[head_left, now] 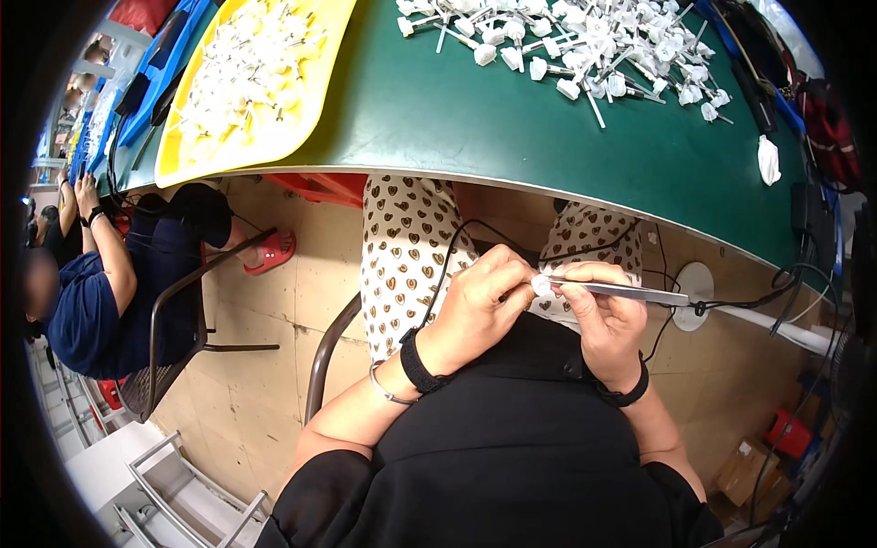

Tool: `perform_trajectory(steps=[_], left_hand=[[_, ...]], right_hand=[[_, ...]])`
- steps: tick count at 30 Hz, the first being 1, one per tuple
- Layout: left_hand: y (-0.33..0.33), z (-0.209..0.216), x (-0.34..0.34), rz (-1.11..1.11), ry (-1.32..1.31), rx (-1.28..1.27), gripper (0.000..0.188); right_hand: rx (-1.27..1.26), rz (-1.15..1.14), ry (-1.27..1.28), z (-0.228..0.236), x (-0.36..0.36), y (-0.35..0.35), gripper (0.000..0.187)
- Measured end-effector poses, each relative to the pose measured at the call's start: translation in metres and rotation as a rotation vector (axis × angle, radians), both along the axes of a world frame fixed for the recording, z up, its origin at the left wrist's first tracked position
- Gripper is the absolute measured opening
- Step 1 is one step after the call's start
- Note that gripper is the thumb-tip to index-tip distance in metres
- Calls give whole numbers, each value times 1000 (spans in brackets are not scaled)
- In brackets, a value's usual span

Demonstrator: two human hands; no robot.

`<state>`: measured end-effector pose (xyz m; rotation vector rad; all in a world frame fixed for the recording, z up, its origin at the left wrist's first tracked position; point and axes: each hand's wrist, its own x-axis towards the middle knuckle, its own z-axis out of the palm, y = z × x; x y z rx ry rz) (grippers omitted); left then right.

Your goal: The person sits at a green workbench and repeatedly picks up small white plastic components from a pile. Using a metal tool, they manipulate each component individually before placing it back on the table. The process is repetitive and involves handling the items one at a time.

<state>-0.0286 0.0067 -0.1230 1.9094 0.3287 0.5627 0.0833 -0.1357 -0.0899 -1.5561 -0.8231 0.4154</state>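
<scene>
Above my lap, my left hand (486, 297) pinches a small white piece (541, 286) between thumb and fingers. My right hand (605, 320) is closed around metal tweezers (639, 293), whose tips reach the white piece; their joined end points off to the right. Whether the tips grip the piece or only touch it is too small to tell. On the green table beyond my hands lies a loose heap of white-headed parts with thin metal stems (585, 46). More such parts fill a yellow tray (174, 164) at the far left.
The green table's (429, 128) front edge runs just beyond my knees. A crumpled white scrap (768, 161) lies at its right side. Black cables (776, 290) hang at the right, near a round white base (694, 283). A co-worker in dark blue (96, 301) sits at the left.
</scene>
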Motion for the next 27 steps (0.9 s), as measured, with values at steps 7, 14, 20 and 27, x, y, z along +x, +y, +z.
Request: perform_trajectory(steps=[7, 14, 20, 27], left_hand=[[1, 1, 0, 7, 6, 12, 13], [2, 1, -1, -3, 30, 0, 12], [2, 1, -1, -7, 18, 18, 12], [1, 1, -1, -8, 18, -1, 12]], right_hand=[[17, 39, -117, 4, 2, 3, 12], [32, 64, -163, 4, 3, 6, 13], [17, 45, -115, 3, 1, 5, 11], [16, 0, -6, -1, -2, 3, 9]])
